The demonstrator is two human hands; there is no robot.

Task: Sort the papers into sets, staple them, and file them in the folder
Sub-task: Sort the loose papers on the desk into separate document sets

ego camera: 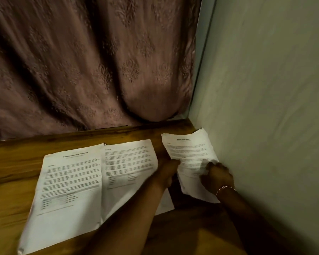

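Three groups of printed white paper lie on the wooden table. The left set lies flat, with a middle sheet beside and partly under it. A third set sits at the right, lifted against the wall. My left hand grips this right set at its left edge. My right hand, wearing a bracelet, pinches the same set near its lower right part. No stapler or folder is in view.
A pale wall runs close along the table's right side. A brown patterned curtain hangs behind the table's far edge. Bare wood shows to the left of the papers.
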